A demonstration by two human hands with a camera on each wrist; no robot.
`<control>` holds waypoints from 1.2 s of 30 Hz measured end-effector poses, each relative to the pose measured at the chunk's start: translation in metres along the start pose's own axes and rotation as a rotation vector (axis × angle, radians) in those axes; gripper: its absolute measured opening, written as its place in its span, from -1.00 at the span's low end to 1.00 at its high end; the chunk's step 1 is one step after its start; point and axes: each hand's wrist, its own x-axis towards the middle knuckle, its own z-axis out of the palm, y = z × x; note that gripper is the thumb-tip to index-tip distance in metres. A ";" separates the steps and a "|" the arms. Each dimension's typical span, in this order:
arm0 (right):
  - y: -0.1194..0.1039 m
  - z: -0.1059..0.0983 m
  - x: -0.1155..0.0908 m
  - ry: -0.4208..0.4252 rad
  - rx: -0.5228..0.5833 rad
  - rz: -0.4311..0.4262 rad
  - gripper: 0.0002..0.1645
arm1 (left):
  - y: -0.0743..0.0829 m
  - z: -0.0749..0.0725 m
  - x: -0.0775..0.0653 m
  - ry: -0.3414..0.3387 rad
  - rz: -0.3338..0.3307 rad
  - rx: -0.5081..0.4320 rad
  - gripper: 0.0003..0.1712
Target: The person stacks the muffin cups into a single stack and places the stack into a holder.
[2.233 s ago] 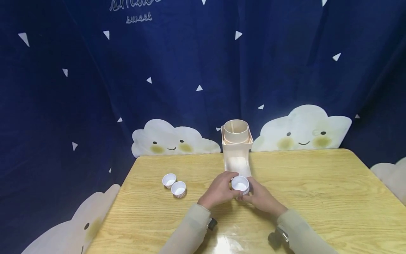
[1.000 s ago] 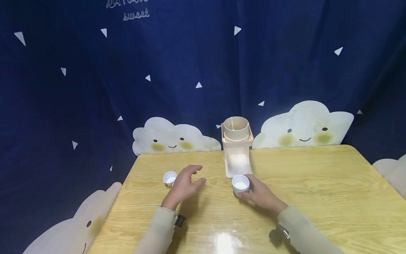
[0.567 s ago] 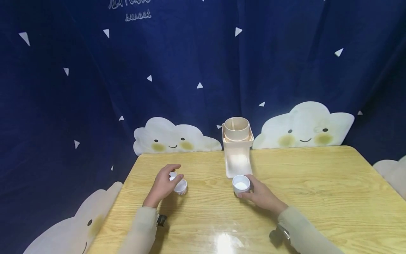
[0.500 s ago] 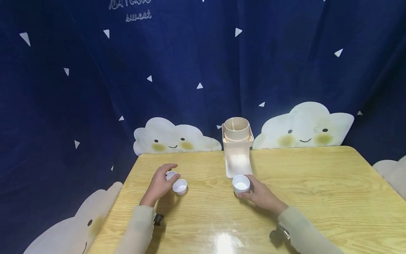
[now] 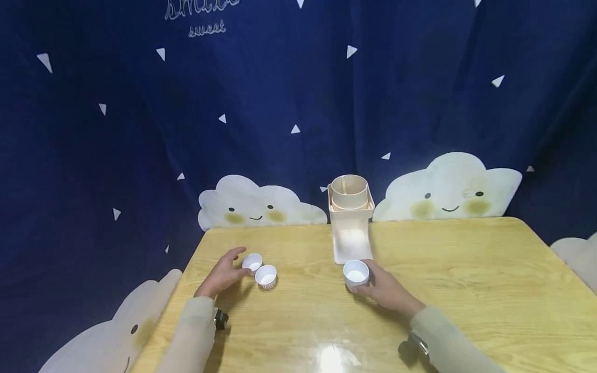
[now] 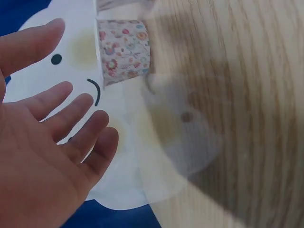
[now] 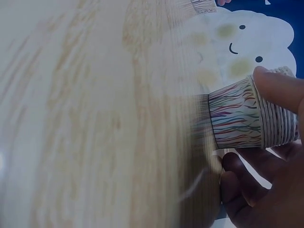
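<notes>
My right hand (image 5: 387,290) grips a stack of nested paper cups (image 7: 237,116) from the right, with the thumb on the rims. Thin coloured wavy lines run along its outermost cup, and several rims show one behind another. At the left, my left hand (image 5: 223,275) is beside two small paper cups, its fingers spread and relaxed, holding nothing. The farther paper cup (image 5: 252,262) lies just off its fingers; the nearer paper cup (image 5: 266,276) stands to its right. In the left wrist view, a floral paper cup (image 6: 124,50) appears beyond the loose fingers (image 6: 97,126).
A cream plastic holder (image 5: 351,217) with a round tube on top stands at the table's back edge, just behind the cup stack. The wooden table (image 5: 466,280) reflects light near its front. A blue curtain (image 5: 261,103) with white clouds hangs behind.
My left hand has left the cup stack and moved left, passing over the two cups to their left side. My right hand keeps the stack in about the same spot.
</notes>
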 end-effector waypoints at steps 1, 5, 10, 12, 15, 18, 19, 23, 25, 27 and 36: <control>0.000 -0.001 -0.001 -0.001 -0.003 -0.005 -0.23 | -0.001 0.001 0.001 -0.013 -0.018 -0.012 -0.16; 0.000 -0.003 -0.004 0.003 -0.015 -0.020 -0.23 | -0.002 0.007 0.004 -0.024 -0.045 -0.032 -0.11; 0.003 -0.001 -0.001 0.014 -0.022 0.005 -0.24 | -0.006 0.009 0.009 -0.028 -0.041 -0.023 -0.08; 0.004 -0.001 0.000 0.018 -0.015 0.012 -0.25 | -0.008 0.010 0.011 -0.026 -0.025 -0.012 -0.08; 0.006 -0.001 0.001 0.020 -0.015 0.013 -0.25 | -0.009 0.013 0.014 -0.018 -0.014 -0.002 -0.11; 0.007 -0.002 0.001 0.014 -0.020 0.019 -0.25 | -0.011 0.016 0.015 -0.004 -0.026 0.003 -0.15; 0.007 -0.002 0.001 0.010 -0.017 0.018 -0.25 | -0.011 0.016 0.015 -0.001 -0.031 0.006 -0.16; 0.006 -0.001 0.001 0.006 -0.016 0.006 -0.25 | -0.013 0.019 0.014 0.012 -0.045 0.014 -0.19; 0.005 -0.001 0.001 0.006 -0.014 0.000 -0.25 | -0.013 0.020 0.015 0.015 -0.044 0.020 -0.20; 0.005 0.000 0.001 0.007 -0.019 -0.004 -0.26 | -0.013 0.021 0.016 0.022 -0.053 0.022 -0.22; 0.006 0.000 0.001 0.007 -0.018 0.006 -0.26 | -0.012 0.024 0.018 0.076 -0.089 0.048 -0.32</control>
